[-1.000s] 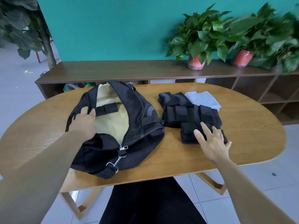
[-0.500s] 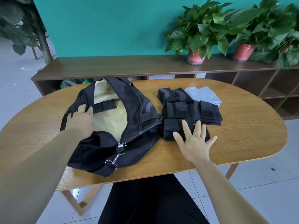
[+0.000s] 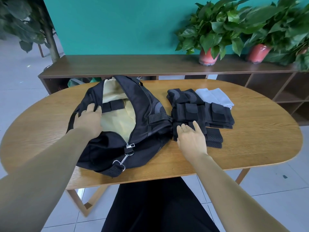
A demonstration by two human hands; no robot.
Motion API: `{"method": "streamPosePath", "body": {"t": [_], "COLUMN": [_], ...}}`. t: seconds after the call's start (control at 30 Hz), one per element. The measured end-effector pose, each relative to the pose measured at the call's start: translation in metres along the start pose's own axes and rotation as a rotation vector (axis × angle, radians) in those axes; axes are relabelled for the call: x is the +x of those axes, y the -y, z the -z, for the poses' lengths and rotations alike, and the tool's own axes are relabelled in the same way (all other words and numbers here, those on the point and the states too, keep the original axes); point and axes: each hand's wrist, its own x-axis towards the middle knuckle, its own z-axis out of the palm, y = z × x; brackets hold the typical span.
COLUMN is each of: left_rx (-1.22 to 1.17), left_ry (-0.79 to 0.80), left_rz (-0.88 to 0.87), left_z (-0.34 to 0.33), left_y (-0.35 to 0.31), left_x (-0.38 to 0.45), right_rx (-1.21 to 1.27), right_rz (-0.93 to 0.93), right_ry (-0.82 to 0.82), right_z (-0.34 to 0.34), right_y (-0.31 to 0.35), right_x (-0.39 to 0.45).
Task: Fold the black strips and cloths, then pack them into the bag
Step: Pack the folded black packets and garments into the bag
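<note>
Left hand (image 3: 88, 121) grips bag (image 3: 117, 131) rim; right hand (image 3: 190, 139), fingers loose, rests on nearest folded strip (image 3: 212, 139). Risk: fold springs apart when lifted.

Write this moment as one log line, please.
left hand: holds bag open | right hand: on nearest folded strips | packed: none seen

table: (image 3: 250, 131) wood, oval
left side: open black bag (image 3: 147, 118)
right side: folded black strips (image 3: 215, 114), grey cloth (image 3: 215, 97)
</note>
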Motion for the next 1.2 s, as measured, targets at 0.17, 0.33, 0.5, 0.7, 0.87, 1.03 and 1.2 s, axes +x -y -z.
{"method": "streamPosePath", "body": {"t": [0.17,0.33,0.5,0.7,0.87,1.03,1.2], "left_rx": [0.001,-0.01,-0.039,-0.166,-0.212,-0.236,-0.227], "left_ry": [-0.001,-0.018,-0.065,-0.16,-0.216,-0.225,-0.219], "left_rz": [0.003,0.001,-0.028,-0.05,-0.068,-0.07,-0.069], "left_z": [-0.002,0.0,0.003,0.011,0.015,0.014,0.012], "left_y": [0.002,0.002,0.004,0.01,0.02,0.029,0.03], "left_x": [-0.001,-0.003,-0.005,-0.009,-0.006,-0.003,-0.001], "right_rx": [0.014,0.067,0.135,0.225,0.26,0.248,0.092], "right_rz": [0.011,0.023,0.006,0.198,0.353,0.327,0.227], "right_ry": [-0.206,-0.413,-0.717,-0.841,-0.657,-0.521,-0.372], "right_z": [-0.001,-0.006,0.004,0.029,0.023,0.016,-0.003], "right_y": [0.001,0.0,0.016,0.078,0.136,0.169,0.154], "right_x": [-0.001,-0.007,-0.003,0.047,0.106,0.159,0.194]}}
